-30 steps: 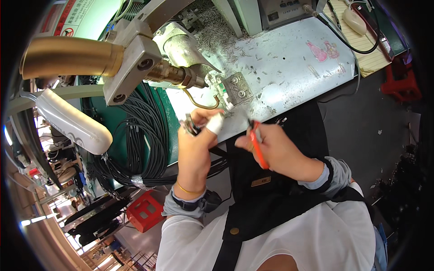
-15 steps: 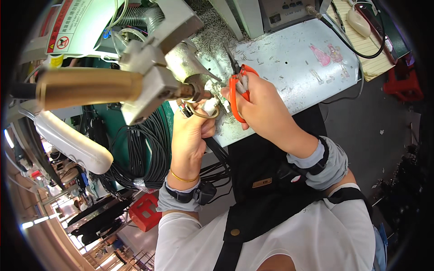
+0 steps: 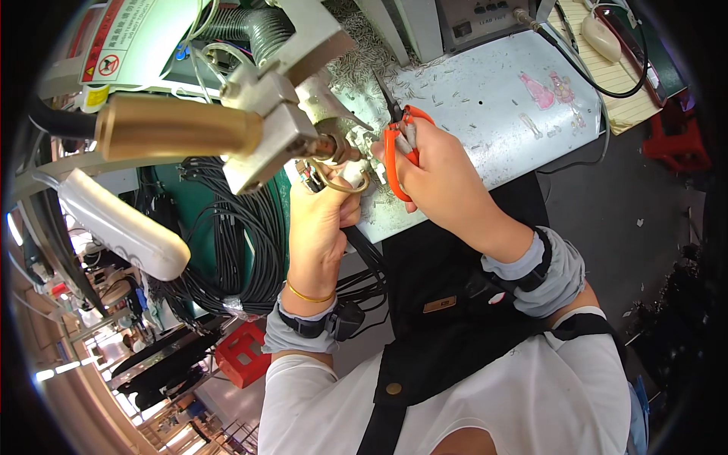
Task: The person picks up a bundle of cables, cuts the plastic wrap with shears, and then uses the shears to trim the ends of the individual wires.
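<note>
My left hand [image 3: 322,208] is closed around a small white connector [image 3: 353,174] under the machine's metal head. Short coloured wires [image 3: 309,178] show beside its thumb, and black cable [image 3: 365,252] hangs below the fingers. A pair of orange-handled scissors [image 3: 393,155] rests in my right hand [image 3: 444,171], the dark blades pointing away from me. The fingertips of that hand reach to small pale parts beside the connector; whether they pinch them is hidden. A brass-bodied soldering head [image 3: 182,127] comes in from the left, its tip close to the connector.
Many small metal offcuts [image 3: 353,57] litter the pale work plate [image 3: 500,136]. A grey control box [image 3: 493,26] stands behind it. Coiled black cables [image 3: 239,250] lie on the green mat at left, near a white lamp-like arm [image 3: 121,224]. Red stools [image 3: 243,356] stand below.
The soldering head has shifted right and slightly up, closer over my left hand. Both hands stay nearly where they were, still holding the connector and the scissors.
</note>
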Demonstrator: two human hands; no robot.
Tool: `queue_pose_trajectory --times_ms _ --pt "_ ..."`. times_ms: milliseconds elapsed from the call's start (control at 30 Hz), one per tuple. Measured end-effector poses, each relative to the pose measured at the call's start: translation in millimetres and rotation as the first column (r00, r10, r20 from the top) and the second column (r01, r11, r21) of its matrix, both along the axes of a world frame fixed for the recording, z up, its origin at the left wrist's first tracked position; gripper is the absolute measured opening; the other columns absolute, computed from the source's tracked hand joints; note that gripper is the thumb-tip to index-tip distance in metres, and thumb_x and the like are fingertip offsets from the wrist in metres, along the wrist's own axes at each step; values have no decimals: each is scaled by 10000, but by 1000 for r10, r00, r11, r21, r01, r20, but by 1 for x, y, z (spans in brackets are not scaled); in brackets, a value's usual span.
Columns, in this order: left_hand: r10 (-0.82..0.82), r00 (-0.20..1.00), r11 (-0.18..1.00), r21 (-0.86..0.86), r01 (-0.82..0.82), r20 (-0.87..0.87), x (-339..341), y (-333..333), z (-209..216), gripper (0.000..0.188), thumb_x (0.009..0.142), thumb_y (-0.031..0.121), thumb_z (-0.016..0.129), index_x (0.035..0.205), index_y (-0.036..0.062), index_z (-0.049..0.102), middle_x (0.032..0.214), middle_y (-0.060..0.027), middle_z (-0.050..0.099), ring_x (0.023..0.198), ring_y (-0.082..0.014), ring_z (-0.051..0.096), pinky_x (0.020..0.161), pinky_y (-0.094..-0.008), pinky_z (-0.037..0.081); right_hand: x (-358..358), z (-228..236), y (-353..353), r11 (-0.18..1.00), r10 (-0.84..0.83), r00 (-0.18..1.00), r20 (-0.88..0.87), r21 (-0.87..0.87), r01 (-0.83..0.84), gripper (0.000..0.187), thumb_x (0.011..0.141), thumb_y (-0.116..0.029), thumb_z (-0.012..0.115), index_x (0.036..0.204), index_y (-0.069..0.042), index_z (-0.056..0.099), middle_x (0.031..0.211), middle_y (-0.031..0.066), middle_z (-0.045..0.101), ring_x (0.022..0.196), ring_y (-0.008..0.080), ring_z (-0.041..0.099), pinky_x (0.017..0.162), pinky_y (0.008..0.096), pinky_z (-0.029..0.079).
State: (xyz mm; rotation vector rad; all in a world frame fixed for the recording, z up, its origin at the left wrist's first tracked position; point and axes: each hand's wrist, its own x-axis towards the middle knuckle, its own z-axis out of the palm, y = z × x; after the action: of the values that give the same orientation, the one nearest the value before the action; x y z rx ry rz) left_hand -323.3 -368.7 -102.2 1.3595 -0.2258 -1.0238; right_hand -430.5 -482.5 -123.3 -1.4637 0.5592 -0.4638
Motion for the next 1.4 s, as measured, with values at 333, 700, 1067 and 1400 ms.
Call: queue_pose_trajectory --times_ms 333,700,1067,1400 --pt "-26 983 997 69 14 181 -36 16 19 85 812 0 549 894 -7 572 770 -18 533 561 -69 449 488 -190 353 -40 2 -3 994 -68 998 -7 89 68 116 846 -112 550 832 -17 486 597 -9 454 464 56 422 420 215 342" --pt "-231 945 973 60 223 231 -64 28 3 151 863 6 448 996 -8 517 804 -42 563 635 -99 504 560 -208 414 -54 13 23 960 132 991 24 -253 -121 97 783 -63 606 843 -17 544 604 23 465 538 79 451 506 221 368" --pt "-147 987 986 -73 152 63 -58 31 14 207 790 -46 538 990 -3 510 784 -28 552 627 -70 489 569 -176 395 -58 -2 16 451 123 966 229 -880 151 125 766 -23 597 891 -23 603 646 38 560 457 150 494 384 230 372" --pt "-116 548 993 82 86 828 -60 41 -2 298 671 -109 616 935 16 560 744 -23 543 625 -55 488 565 -170 382 -58 6 33 996 63 985 161 60 -73 79 816 -59 586 868 -8 557 632 38 546 466 88 501 409 215 378"
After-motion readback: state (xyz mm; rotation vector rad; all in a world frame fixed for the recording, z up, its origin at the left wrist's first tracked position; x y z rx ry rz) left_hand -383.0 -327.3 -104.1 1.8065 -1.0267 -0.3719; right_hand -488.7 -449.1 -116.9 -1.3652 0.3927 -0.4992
